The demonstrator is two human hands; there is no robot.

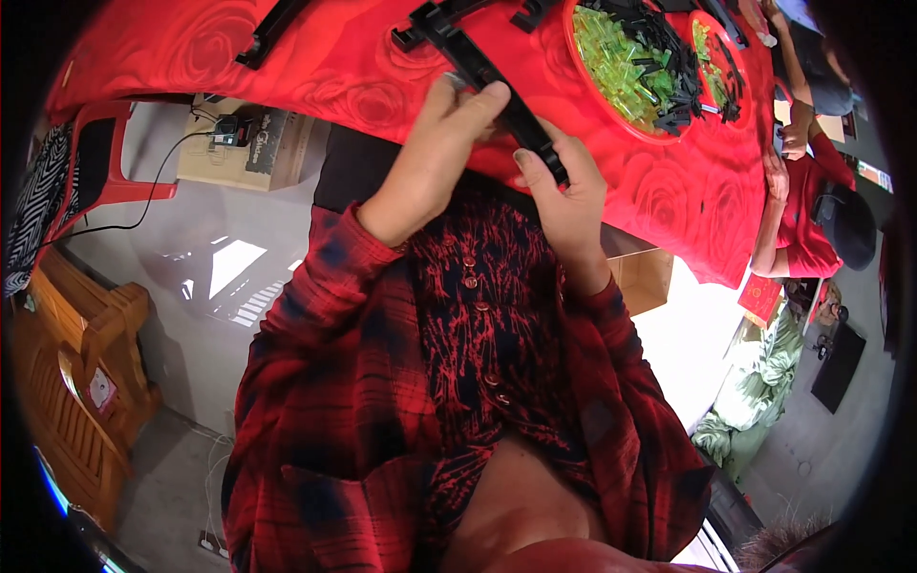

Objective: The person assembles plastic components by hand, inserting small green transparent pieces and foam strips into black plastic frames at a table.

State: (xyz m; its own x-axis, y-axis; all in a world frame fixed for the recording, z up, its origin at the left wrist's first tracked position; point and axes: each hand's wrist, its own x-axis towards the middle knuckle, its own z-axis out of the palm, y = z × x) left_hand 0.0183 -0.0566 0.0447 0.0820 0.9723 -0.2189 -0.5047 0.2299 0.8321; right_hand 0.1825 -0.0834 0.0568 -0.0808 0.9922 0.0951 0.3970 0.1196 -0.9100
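A long black plastic strip with a channel along it point(492, 81) slants over the near edge of the red tablecloth. My left hand point(444, 134) is closed on its middle, thumb lying on top. Around the strip's near end my right hand point(565, 183) is closed too, with the thumb alongside it. The strip's far end has a wider, hooked shape. Another black strip point(272, 33) lies on the cloth to the left, and more black parts point(531, 15) lie beyond the held one.
Right of my hands, a red round tray point(579, 72) holds yellow-green clear pieces and small black pieces; a smaller red container point(697, 19) stands beside it. Other people sit at the right, one in a red shirt point(812, 229). A red chair point(119, 153) and cardboard box point(287, 153) stand left.
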